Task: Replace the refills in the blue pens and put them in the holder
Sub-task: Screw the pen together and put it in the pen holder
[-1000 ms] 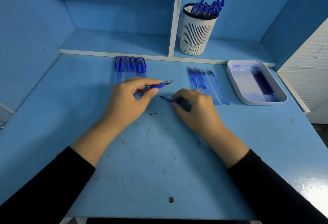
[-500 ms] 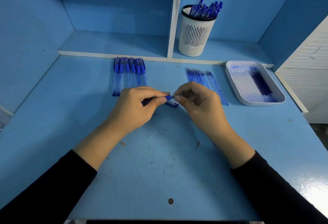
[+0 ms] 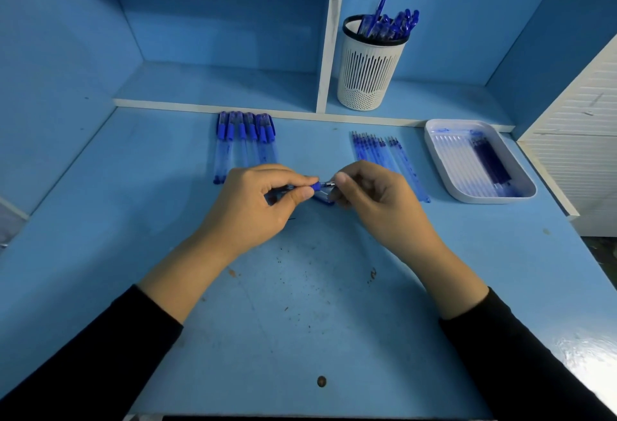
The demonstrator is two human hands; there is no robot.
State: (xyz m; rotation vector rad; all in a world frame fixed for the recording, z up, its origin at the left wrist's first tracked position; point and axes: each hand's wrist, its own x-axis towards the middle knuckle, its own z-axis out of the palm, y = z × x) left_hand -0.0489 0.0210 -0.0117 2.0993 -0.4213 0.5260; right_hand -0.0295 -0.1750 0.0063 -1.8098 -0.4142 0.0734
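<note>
Grips the barrel of one blue pen with the left hand, fingers curled round it, thumb and forefinger clamped close to the front end. Pinches the pen's metal tip with the right hand, thumb and forefinger closed on it, the other fingers loosely bent. Holds the pen level, just above the counter, at the middle front of the work area.

Differs from a second ago: then held the pen in the left hand alone, tip pointing free to the right, with the right hand down on the counter over a small blue piece. Has since left that piece lying under the pen and brought the right hand up to the tip. Half a second back, much the same pinch as now.

Points to work on the tip section: probably twisting it, though cannot tell from this view whether off or on, nor whether a refill sits inside.

Leaves plenty to do: a row of capped pens at the back left, a row of refills just beyond the right hand, more refills in the white tray. Shows several finished pens already upright in the holder on the shelf.
</note>
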